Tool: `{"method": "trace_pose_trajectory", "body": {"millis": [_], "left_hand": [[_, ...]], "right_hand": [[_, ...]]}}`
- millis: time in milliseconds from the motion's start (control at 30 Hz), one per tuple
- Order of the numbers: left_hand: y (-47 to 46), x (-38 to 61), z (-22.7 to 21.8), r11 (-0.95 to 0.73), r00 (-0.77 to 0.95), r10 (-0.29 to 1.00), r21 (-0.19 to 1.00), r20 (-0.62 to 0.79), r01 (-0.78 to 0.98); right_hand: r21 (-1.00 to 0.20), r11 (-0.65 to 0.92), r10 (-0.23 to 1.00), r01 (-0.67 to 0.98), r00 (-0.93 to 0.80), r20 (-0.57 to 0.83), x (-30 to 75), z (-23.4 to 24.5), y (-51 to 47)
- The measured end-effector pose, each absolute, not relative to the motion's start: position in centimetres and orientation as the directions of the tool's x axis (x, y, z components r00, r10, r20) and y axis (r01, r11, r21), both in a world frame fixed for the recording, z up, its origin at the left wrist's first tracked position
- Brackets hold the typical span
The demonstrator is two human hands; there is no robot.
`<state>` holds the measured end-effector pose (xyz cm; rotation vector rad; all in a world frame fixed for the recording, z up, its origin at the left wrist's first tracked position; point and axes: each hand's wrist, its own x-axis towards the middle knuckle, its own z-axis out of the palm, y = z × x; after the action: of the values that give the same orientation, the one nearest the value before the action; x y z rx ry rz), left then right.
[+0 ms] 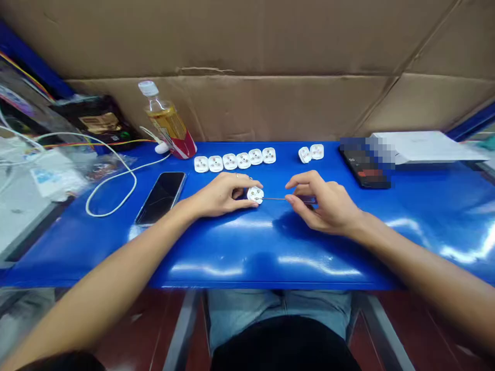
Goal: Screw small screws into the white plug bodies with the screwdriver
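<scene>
My left hand (226,196) grips a small white plug-like part (256,195) with metal pieces inside, holding it by its edges over the blue tabletop. In my right hand (323,201) is a thin screwdriver (275,199), its shaft pointing left and its tip at the white part. The fingers are closed around its handle, which they partly hide. Beyond the left hand a row of several similar white parts (230,162) lies on the table. Two more white pieces (310,153) sit side by side farther right.
A phone (161,198) lies left of my left hand, near a looping white cable (112,211). A drink bottle (170,123) leans at the back. To the right are a dark device (365,167) and a white box (427,147). Cardboard (270,108) walls the back edge.
</scene>
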<state>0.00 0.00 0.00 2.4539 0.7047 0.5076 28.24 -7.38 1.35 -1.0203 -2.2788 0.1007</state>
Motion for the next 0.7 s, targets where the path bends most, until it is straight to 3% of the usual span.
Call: {"method": "trace_pose_trajectory", "body": {"millis": [200, 400, 567, 700], "left_hand": [[-0.07, 0.03, 0.02, -0.728, 0.794, 0.568, 0.582, 0.217, 0.362], [-0.06, -0.03, -0.02, -0.719, 0.791, 0.575, 0.591, 0.21, 0.366], [-0.12, 0.03, 0.09, -0.726, 0.789, 0.576, 0.578, 0.213, 0.374], [-0.13, 0.03, 0.11, -0.722, 0.783, 0.584, 0.577, 0.213, 0.381]], "right_hand": [[-0.379, 0.723, 0.684, 0.577, -0.521, 0.51, 28.31, 1.39, -7.3], [-0.285, 0.727, 0.668, 0.624, -0.548, 0.504, 28.46, 1.36, -7.24], [-0.373, 0.75, 0.657, 0.546, -0.553, 0.512, 28.45, 1.42, -7.21], [-0.328, 0.728, 0.672, 0.603, -0.532, 0.514, 28.37, 1.41, -7.25]]}}
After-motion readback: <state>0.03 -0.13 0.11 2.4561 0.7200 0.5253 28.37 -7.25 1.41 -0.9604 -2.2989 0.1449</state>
